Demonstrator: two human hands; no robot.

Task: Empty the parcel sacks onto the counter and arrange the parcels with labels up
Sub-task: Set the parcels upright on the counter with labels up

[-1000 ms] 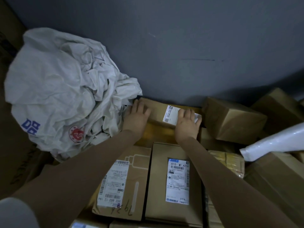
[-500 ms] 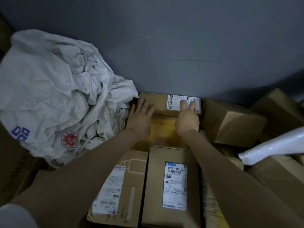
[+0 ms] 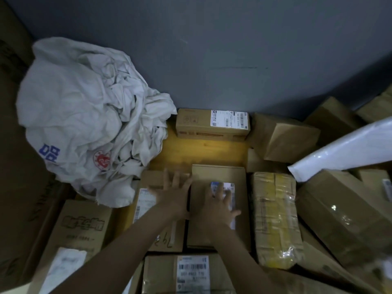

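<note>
**Step in hand.** The person is arranging parcels label-up on the wooden counter (image 3: 201,151). The white parcel sack (image 3: 84,115) is lying crumpled and slack at the left against the wall (image 3: 233,60), so this one appears to be emptied. A slim box (image 3: 212,124) is sitting at the back, touching the wall, with its label (image 3: 229,119) facing up.

**Hand pose.** Both forearms are reaching forward side by side.
- The left hand (image 3: 172,195) is lying palm down, fingers spread wide, on the left flat carton (image 3: 153,180). It is holding nothing.
- The right hand (image 3: 219,205) is lying palm down, fingers splayed, on the middle carton (image 3: 218,174), partly covering that carton's label (image 3: 230,187). It is also gripping nothing.

Both hands are blurred, so the exact finger contact cannot be told.

**Next move.** The two cartons are lying just beside each other, labels up, with bare counter between them and the slim box. Pushing them squarely toward that gap is probably what is called for, with flat, even pressure so neither carton is skewing.

The tilted brown box (image 3: 284,139) and the tape-wrapped parcel (image 3: 274,213) at the right are showing no label, so they will likely need turning.
</note>
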